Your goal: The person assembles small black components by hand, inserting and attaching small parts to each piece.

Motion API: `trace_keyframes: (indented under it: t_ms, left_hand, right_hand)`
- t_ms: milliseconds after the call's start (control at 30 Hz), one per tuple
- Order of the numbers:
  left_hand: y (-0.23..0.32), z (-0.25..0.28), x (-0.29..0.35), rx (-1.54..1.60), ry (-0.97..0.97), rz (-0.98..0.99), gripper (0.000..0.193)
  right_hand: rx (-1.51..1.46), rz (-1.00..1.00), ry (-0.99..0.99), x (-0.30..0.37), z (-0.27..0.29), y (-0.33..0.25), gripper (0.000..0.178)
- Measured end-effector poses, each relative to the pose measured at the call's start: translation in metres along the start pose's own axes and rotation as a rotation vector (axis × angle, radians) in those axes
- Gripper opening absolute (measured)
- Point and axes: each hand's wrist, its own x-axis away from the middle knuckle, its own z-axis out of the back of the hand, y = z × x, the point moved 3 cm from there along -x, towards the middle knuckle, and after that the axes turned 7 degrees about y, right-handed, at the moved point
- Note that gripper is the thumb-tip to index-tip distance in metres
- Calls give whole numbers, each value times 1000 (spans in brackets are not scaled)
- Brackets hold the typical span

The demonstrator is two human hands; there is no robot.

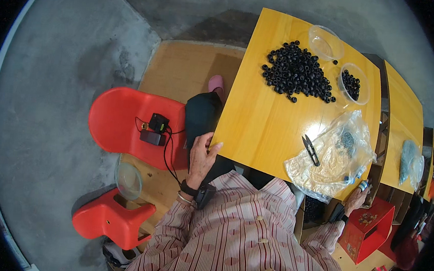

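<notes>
My left hand (203,159) is at the near left corner of the yellow wooden table (250,122), thumb and fingers closed round its edge. At the near right corner my right hand (356,199) holds the table's side, with a blue and white band or small piece at its fingers. Between them lies a clear plastic bag (319,174) with small dark grains inside. Black thread snips (311,150) rest on the bag. Farther back is a loose pile of black beads (298,71). A clear tub (354,96) beside it holds more beads.
An empty-looking clear tub (326,42) stands at the far edge. A second table (401,122) to the right bears another bag (410,164). Red chairs (128,117) stand at left, one carrying a black device with cables (158,127). A red box (368,229) sits near my right hand.
</notes>
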Motion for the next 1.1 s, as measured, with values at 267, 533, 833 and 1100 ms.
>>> trace_keyframes:
  t_ms: [267,533,833,1100]
  left_hand:
    - [-19,-17,2,318,-179,253,45]
    - [0,-29,-19,218,-213,197,42]
    - [1,-38,-49,106,-305,112,30]
    - [-1,-40,-46,200,-236,91,27]
  right_hand:
    - [47,-158,-36,4,9,-24,54]
    - [17,-166,-17,7,34,-43,46]
    - [-121,-232,-135,-2,23,-27,53]
    - [-222,-329,-120,-1,33,-40,58]
